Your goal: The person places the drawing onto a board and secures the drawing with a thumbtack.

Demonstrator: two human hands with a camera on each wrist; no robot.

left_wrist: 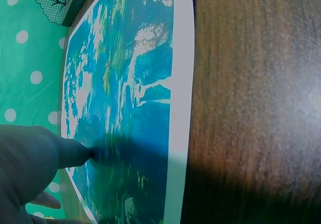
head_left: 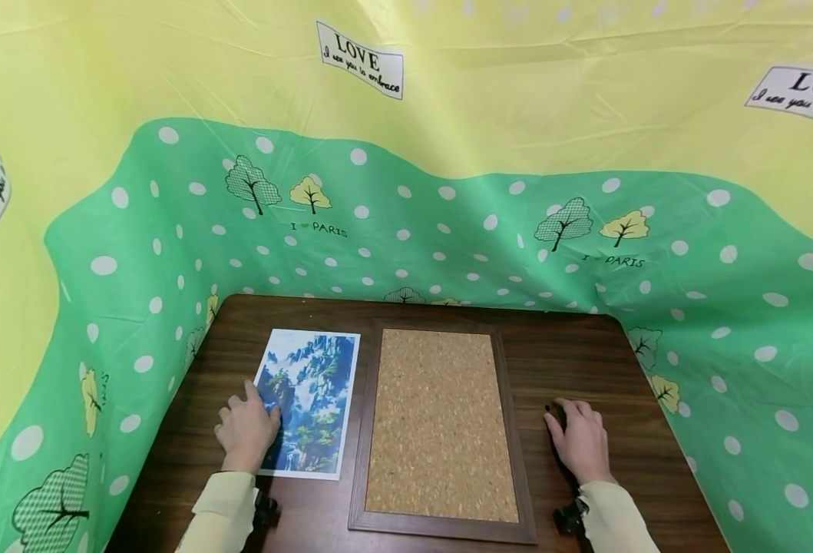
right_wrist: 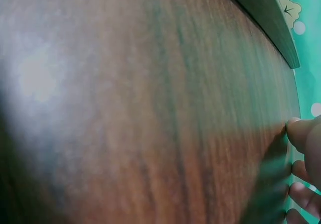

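Note:
A printed landscape picture (head_left: 309,399) of blue mountains and mist, with a white border, lies flat on the table. My left hand (head_left: 246,430) rests at its left edge, the index finger pointing up along the border. In the left wrist view the thumb (left_wrist: 72,152) touches the print's surface. To the right of the print lies a cork board (head_left: 441,422) in a dark wooden frame. My right hand (head_left: 580,439) rests on the tabletop right of that frame, fingers loosely bent and holding nothing. Its fingertips (right_wrist: 296,123) meet the wood in the right wrist view.
The dark wood-grain table (head_left: 627,369) has rounded far corners. A green and yellow curtain (head_left: 441,230) with white dots and trees hangs around its back and sides. Black straps with small devices sit at both wrists.

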